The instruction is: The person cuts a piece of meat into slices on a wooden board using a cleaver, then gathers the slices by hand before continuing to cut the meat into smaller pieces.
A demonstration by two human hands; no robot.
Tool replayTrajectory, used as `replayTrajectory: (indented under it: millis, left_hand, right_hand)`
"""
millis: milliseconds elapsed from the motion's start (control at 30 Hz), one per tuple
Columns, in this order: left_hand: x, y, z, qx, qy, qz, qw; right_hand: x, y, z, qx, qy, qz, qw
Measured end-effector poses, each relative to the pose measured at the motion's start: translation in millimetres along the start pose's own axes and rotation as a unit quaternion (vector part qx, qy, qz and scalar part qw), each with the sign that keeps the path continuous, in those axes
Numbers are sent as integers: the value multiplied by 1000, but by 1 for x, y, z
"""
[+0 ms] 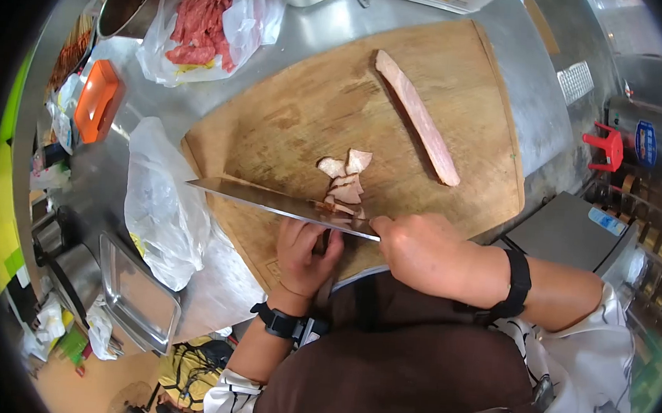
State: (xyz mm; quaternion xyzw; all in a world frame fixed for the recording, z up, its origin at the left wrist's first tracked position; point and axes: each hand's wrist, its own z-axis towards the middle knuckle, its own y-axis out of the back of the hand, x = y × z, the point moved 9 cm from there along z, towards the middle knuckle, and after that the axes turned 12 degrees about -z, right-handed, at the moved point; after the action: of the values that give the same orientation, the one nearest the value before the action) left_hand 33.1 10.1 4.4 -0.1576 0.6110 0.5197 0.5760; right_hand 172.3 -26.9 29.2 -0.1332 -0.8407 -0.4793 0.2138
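My right hand [419, 247] is closed round the handle end of a large knife [270, 201], its blade reaching left across the lower part of a wooden cutting board [276, 118]. Just below the blade, my left hand [306, 257] has bent fingers around a piece of meat, mostly hidden by the hand and knife. Several thin cut slices [346, 178] lie in a small pile beyond the blade. A long strip of meat [420, 121] rests diagonally on the board's right side, touched by neither hand.
Raw red meat [202, 25] sits in a plastic bag at the upper left. An orange tray [99, 101] and a crumpled clear bag [164, 202] lie left of the board. A metal tray [138, 293] is lower left, a red stool [605, 147] at right.
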Motion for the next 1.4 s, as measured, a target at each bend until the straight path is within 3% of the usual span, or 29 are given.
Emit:
replayTrajectory:
  millis: [200,333,433,533,733,933,1400]
  left_hand:
    - [-3,3,0,-17,-4,4,1000]
    - [-3,0,-1,-17,-6,3,1000]
    - [-15,1,3,-5,-22,13,1000]
    - [-28,4,4,3,-31,23,999]
    - [-30,2,-5,-14,-40,63,997]
    - [-3,0,-21,23,12,59,998]
    - [4,-6,-19,59,6,37,998]
  right_hand:
    - [-36,-7,-61,38,-57,6,998]
    - [-32,-7,-55,51,-78,-10,996]
    - [-23,-6,-38,29,-60,-8,998]
    - [-24,2,-50,-89,-38,-14,995]
    - [-13,28,-80,-112,-40,-14,993]
    - [-1,32,-97,-66,-43,-22,997]
    - [-7,32,-97,12,-58,-64,996]
